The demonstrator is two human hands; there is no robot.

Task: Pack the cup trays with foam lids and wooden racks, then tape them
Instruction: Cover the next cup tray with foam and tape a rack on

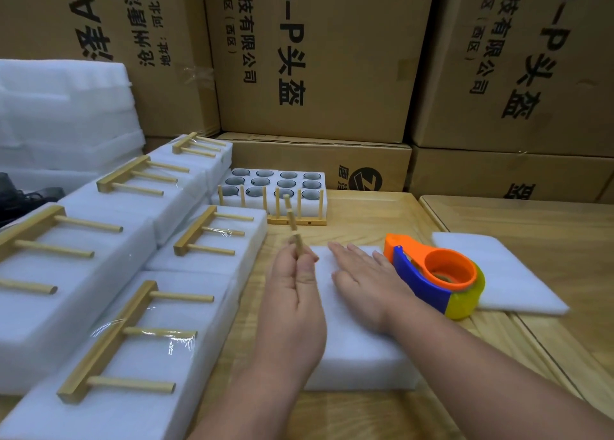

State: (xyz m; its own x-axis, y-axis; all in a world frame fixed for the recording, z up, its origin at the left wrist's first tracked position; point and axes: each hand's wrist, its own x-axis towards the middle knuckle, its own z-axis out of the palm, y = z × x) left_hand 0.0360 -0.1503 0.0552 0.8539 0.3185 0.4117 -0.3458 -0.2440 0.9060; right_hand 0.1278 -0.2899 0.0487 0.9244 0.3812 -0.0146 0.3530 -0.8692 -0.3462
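Holding one wooden rack [296, 240] in left hand [292, 293], right hand [365, 280] flat on foam lid [352, 346]

I get soft, even light, apparently from overhead, and shadows stay faint. Glare sparks off the clear tape [176, 338] at 7 o'clock. The white foam stack [63, 107] at 10 o'clock nearly blows out. Wide-angle bending leans the cardboard boxes [315, 54] at 12 o'clock; the edges look slightly soft.
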